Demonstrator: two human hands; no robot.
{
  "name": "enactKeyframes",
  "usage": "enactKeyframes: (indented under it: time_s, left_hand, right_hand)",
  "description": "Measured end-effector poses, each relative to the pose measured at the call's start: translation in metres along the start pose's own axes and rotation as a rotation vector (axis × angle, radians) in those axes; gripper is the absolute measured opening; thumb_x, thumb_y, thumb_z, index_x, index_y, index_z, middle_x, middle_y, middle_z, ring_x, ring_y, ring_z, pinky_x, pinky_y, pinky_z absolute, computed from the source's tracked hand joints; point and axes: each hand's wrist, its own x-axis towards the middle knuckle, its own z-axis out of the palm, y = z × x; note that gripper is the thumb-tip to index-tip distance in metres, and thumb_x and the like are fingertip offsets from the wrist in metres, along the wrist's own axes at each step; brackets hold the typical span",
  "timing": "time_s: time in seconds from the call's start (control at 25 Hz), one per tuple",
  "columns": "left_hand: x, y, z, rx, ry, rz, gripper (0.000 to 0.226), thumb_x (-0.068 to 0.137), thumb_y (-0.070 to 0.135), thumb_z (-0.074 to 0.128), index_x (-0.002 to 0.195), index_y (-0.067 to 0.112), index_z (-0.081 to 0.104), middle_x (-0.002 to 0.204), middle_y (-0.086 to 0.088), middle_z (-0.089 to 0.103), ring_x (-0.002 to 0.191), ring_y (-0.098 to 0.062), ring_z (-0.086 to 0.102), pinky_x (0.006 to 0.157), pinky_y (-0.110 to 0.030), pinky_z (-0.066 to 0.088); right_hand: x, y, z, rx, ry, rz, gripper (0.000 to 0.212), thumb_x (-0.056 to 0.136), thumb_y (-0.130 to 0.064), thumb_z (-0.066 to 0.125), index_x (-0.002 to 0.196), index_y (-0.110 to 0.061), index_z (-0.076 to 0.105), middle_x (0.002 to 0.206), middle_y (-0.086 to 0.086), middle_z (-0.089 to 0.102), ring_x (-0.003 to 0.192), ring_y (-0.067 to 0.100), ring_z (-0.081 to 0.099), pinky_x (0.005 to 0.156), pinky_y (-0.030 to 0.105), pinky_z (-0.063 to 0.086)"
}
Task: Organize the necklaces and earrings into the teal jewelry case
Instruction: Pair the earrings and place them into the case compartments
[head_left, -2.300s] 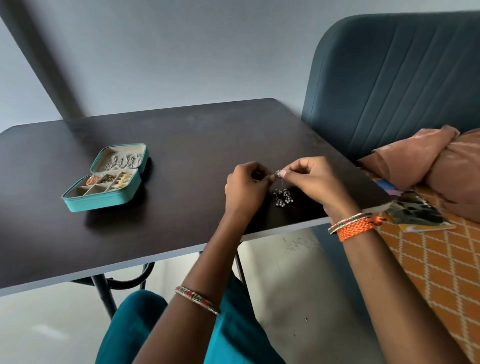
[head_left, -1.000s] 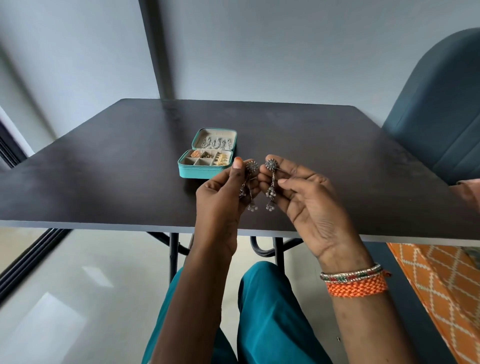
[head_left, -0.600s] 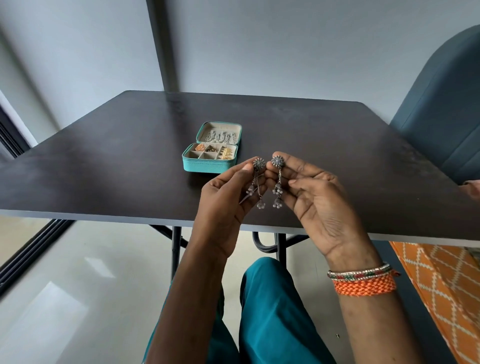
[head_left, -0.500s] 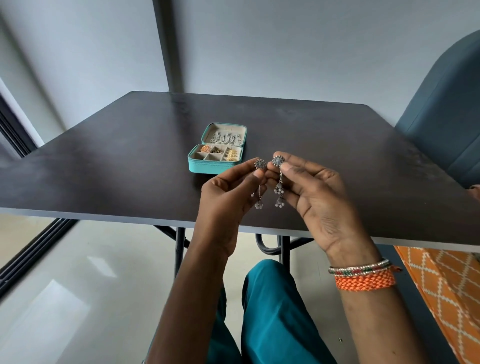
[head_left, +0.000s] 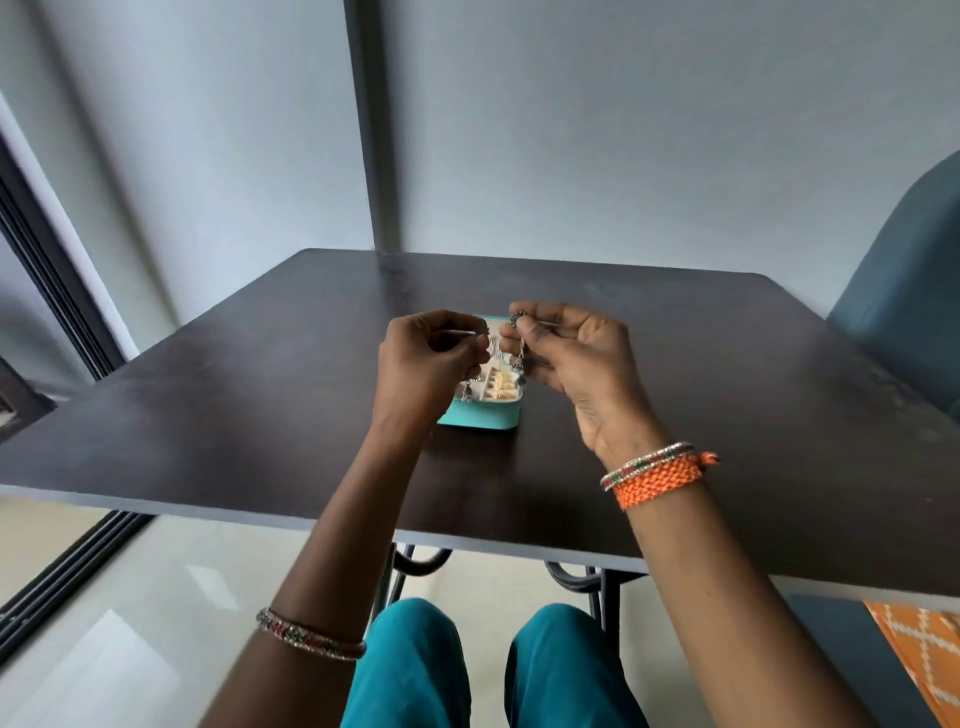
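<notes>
While each hand pinches one silver drop earring, left hand (head_left: 423, 358) and right hand (head_left: 576, 353) hover over the open teal jewelry case (head_left: 480, 415), whose compartments hold gold pieces, on the dark tabletop (head_left: 727, 389).

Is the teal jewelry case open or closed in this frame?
Open. The teal jewelry case shows its divided tray with gold pieces inside; both hands partly cover the raised lid.

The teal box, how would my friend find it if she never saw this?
Find the dark table. Near its middle, partly behind two raised hands, sits the teal jewelry case, lid open. It is the only thing resting on the tabletop, bright teal with little gold pieces inside.
</notes>
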Motion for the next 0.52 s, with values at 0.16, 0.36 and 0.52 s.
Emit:
enactKeyframes:
  time_s: [0.16, 0.36, 0.52]
  left_hand:
    - [0.007, -0.014, 0.004, 0.078, 0.056, 0.047, 0.016, 0.082, 0.004, 0.069, 0.080, 0.020, 0.070, 0.072, -0.002, 0.072, 0.061, -0.010, 0.067, 0.066, -0.030, 0.058]
    - [-0.001, -0.021, 0.004, 0.224, 0.053, 0.061, 0.013, 0.082, 0.009, 0.070, 0.089, 0.019, 0.072, 0.082, 0.001, 0.074, 0.070, -0.003, 0.068, 0.067, -0.018, 0.055]
    - [-0.017, -0.019, -0.002, 0.402, 0.056, 0.031, 0.013, 0.082, 0.028, 0.069, 0.073, 0.036, 0.068, 0.073, 0.020, 0.068, 0.081, 0.000, 0.065, 0.090, -0.042, 0.049]
  right_hand:
    - [0.001, 0.020, 0.000, -0.001, 0.027, 0.032, 0.014, 0.089, 0.001, 0.058, 0.097, -0.003, 0.069, 0.086, 0.002, 0.072, 0.066, 0.006, 0.069, 0.059, 0.017, 0.054]
    - [-0.005, 0.038, -0.007, 0.028, 0.059, 0.098, 0.015, 0.088, 0.002, 0.059, 0.099, -0.003, 0.069, 0.080, 0.002, 0.074, 0.070, 0.007, 0.071, 0.059, 0.018, 0.054]
    - [-0.008, 0.042, -0.010, 0.062, 0.061, 0.108, 0.015, 0.088, 0.002, 0.059, 0.096, -0.006, 0.069, 0.079, 0.001, 0.074, 0.073, 0.008, 0.071, 0.061, 0.018, 0.055]
